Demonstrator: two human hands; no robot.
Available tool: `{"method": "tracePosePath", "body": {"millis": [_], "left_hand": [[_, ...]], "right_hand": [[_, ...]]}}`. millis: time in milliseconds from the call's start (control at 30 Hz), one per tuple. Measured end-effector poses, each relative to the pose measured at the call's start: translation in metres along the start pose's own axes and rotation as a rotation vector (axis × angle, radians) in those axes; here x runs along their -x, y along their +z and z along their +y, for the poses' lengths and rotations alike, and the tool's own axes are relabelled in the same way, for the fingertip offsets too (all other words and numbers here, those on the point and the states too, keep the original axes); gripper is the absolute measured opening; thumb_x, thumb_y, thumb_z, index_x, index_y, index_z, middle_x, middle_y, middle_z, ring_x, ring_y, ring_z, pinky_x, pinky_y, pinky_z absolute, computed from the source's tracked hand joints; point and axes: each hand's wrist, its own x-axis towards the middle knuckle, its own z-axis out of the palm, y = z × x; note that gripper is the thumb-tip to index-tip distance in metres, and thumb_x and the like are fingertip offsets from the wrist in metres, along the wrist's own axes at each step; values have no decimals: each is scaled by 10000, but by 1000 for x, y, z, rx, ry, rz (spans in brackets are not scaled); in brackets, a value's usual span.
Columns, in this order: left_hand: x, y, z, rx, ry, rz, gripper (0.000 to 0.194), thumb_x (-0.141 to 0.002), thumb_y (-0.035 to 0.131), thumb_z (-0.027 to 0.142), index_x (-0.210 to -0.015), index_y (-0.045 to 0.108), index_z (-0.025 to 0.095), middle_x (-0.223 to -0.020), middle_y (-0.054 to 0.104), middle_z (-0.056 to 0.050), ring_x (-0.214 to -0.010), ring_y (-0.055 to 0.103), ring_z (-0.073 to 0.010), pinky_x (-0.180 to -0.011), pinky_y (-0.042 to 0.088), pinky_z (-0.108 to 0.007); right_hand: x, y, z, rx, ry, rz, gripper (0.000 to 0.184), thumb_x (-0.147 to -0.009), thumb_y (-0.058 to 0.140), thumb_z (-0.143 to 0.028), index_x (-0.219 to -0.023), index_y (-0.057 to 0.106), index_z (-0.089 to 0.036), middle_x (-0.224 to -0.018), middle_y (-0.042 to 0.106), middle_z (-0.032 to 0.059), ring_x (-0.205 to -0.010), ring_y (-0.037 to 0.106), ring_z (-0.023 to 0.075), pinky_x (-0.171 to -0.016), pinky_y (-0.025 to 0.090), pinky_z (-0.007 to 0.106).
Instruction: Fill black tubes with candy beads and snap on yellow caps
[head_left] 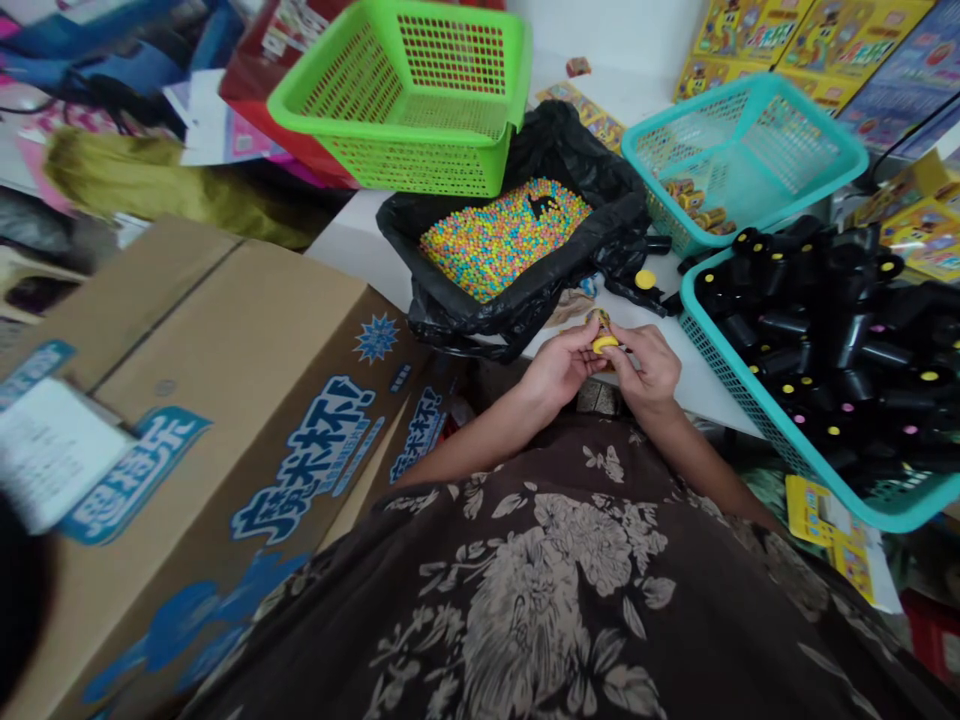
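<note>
My left hand [561, 368] and my right hand [649, 368] meet in front of me at the table's edge. Between their fingers is a small printed container with a yellow cap [604, 343], pinched from both sides. Part of its body is covered by my fingers. Just beyond my hands stands a tray lined with a black plastic bag [480, 325], holding small round multicoloured beads or candies [510, 235]. A loose yellow disc [646, 280] lies near the bag's right side.
A turquoise basket [709, 350] heaped with black cylindrical pieces [847, 340] stands at right. Behind it, another turquoise basket [817, 190] holds small printed containers [701, 205]. A green basket [315, 125] sits at the back; a large cardboard box [225, 330] is on my left.
</note>
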Motion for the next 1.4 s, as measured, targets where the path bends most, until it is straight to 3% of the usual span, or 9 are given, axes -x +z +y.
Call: {"method": "tracePosePath", "body": {"millis": [267, 500, 767, 933, 1100, 1267, 1400], "left_hand": [[2, -2, -7, -6, 36, 19, 225, -854, 863, 290, -772, 708, 149, -692, 706, 5, -604, 631, -89, -666, 511, -221], [-2, -6, -1, -6, -62, -27, 276, -925, 786, 401, -825, 716, 153, -746, 730, -31, -662, 665, -139, -729, 543, -283], [1, 1, -3, 9, 14, 23, 244, -872, 840, 278, -729, 693, 147, -657, 682, 6, -575, 607, -78, -622, 485, -207], [5, 1, -7, 3, 49, 28, 240, -815, 892, 282, -758, 699, 151, -690, 702, 7, -597, 625, -85, -659, 510, -221], [4, -2, -7, -13, -1, 13, 272, -825, 877, 334, -756, 686, 154, -676, 698, -2, -610, 641, -112, -646, 513, -240], [2, -1, -4, -35, 36, -36, 193, -812, 866, 268, -789, 714, 152, -721, 706, 10, -624, 631, -94, -667, 507, -236], [2, 1, -2, -34, 40, 14, 177, -791, 858, 213, -833, 692, 167, -715, 706, 22, -596, 630, -97, -640, 517, -240]], "right_hand": [[-1, -2, 4, 56, -120, 37, 183, -1033, 664, -350, -1089, 801, -243, -789, 738, 33, -705, 648, 196, -682, 561, 373], [1, -1, 5, 57, -6, -14, 284, -1054, 613, -401, -1242, 763, -248, -936, 773, 65, -821, 688, 228, -738, 596, 399], [1, 1, 0, 3, 14, -18, 274, -1063, 590, -385, -1202, 781, -244, -866, 753, 58, -761, 654, 220, -711, 569, 396], [2, -1, 6, 53, -95, -27, 260, -1063, 582, -348, -1143, 793, -219, -783, 713, 51, -708, 609, 205, -689, 521, 380], [5, -6, 12, 206, -164, -104, 257, -1062, 564, -317, -1144, 790, -230, -836, 727, 73, -801, 628, 221, -724, 463, 389], [3, -7, 4, 111, -99, -2, 205, -1027, 661, -344, -1174, 759, -240, -893, 753, 61, -805, 659, 220, -757, 532, 392], [1, -6, -1, 14, -103, 69, 176, -999, 713, -302, -1161, 748, -241, -897, 764, 44, -782, 670, 213, -721, 559, 371]]}}
